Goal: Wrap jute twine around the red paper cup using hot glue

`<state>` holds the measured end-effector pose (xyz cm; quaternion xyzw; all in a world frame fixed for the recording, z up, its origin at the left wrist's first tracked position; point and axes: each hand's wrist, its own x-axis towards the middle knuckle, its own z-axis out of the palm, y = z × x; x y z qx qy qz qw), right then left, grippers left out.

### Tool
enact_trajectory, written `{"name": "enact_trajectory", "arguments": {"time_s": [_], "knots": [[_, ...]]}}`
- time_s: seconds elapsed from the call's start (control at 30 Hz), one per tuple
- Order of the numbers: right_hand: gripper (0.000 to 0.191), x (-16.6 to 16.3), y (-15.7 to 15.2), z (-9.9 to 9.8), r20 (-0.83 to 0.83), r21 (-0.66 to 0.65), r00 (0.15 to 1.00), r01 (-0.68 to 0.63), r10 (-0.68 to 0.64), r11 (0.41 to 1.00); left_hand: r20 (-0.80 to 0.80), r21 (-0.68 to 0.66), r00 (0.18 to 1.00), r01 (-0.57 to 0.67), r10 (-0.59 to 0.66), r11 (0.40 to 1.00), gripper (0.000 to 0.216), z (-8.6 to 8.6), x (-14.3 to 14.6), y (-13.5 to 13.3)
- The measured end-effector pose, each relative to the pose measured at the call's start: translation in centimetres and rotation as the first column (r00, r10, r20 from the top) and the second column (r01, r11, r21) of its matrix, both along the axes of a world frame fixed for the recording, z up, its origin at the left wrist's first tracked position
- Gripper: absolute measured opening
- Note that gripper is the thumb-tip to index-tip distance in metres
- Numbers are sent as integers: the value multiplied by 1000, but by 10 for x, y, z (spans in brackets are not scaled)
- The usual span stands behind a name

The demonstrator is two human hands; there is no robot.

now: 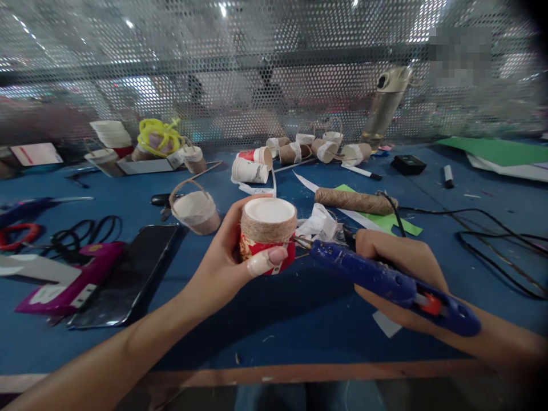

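A person's two bare hands work apart above a blue counter (274, 331). The left hand (231, 246) is wrapped around a red paper cup (255, 245), its thumb across the front, holding it up near the centre of the view. A band of twine (269, 230) circles the cup just below its white top. The right hand (405, 260) grips a blue glue gun (363, 270), its nozzle at the cup's right side; whether the tip touches is hard to tell. Behind the gun lies a roll of twine (355, 200). Left of the cup stand a small handled basket (197, 212) and, nearer the person, a dark phone (128, 279). Farther back, more small baskets (295, 153) sit before a perforated metal screen (214, 103).
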<state>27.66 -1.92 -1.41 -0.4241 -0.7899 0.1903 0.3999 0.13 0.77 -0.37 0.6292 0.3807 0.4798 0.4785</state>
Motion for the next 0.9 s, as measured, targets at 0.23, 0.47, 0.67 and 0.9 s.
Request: {"name": "enact_trajectory", "arguments": {"time_s": [0.23, 0.47, 0.67, 0.9], "knots": [[33, 0, 3, 1, -20, 23, 1000, -13, 14, 1000, 128, -92, 988, 101, -89, 991, 65, -4, -1, -1], [31, -1, -1, 0, -27, -13, 1000, -16, 16, 1000, 129, -124, 987, 117, -101, 985, 67, -7, -3, 0], [33, -1, 3, 2, -57, -29, 998, -41, 39, 999, 235, -170, 961, 189, -147, 967, 63, -7, -5, -1], [36, -2, 0, 3, -34, -8, 999, -30, 29, 1000, 227, -190, 964, 186, -141, 964, 62, -9, -2, -1]]}}
